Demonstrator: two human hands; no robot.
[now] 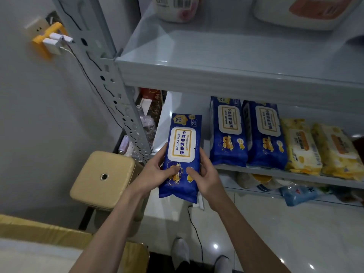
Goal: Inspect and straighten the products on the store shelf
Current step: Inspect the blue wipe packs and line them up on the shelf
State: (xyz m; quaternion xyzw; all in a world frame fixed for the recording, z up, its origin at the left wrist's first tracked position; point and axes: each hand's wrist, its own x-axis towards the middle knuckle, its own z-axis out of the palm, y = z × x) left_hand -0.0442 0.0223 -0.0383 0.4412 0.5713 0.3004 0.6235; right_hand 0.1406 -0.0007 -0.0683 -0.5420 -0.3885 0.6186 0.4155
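A blue wipes pack [182,154] is gripped at its lower half by the left hand [155,174] and the right hand [206,178], with thumbs pressed on its front. It is held off the shelf [275,175], whose two matching blue packs [228,133] are seen at two o'clock.

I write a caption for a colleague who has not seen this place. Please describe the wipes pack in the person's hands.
Look at the grey shelf; on its middle board lie two blue packs and two yellow packs in a row. Left of that row is a third blue pack. It alone is gripped by the left hand and right hand, thumbs on its front.
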